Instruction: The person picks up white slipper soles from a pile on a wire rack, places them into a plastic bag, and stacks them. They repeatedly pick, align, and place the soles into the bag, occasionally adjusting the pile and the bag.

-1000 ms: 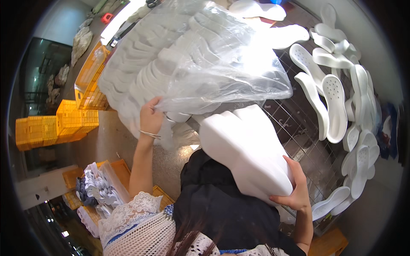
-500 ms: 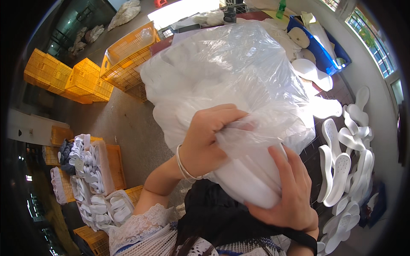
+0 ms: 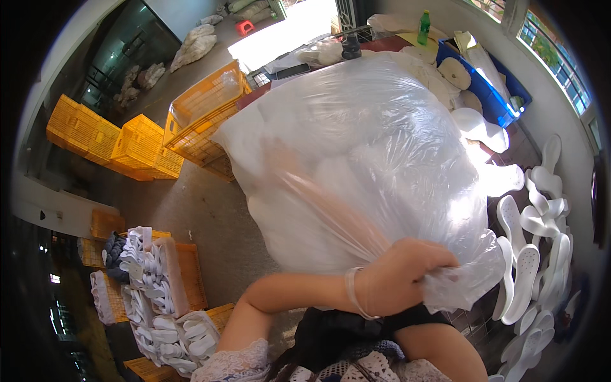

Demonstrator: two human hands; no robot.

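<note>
A large translucent plastic bag (image 3: 407,146), bulging with white rounded contents, fills the space in front of me. My left hand (image 3: 401,277), with a pale bracelet at its wrist, is closed on the bag's gathered edge at the near right. Beneath it my right arm passes into the bag. Through the cloudy plastic my right hand (image 3: 277,159) shows as a blur at the bag's left side. Its fingers, and anything in them, cannot be made out.
White shoe soles (image 3: 522,280) lie in a pile to the right. A blue crate (image 3: 490,95) and a green bottle (image 3: 424,28) stand at the far right. Yellow crates (image 3: 143,146) are at the left, and crates of white soles (image 3: 149,267) at the lower left.
My right hand has gone from holding a white curved piece at the bag's mouth to deep inside the bag. My left hand has shifted right and down along the plastic.
</note>
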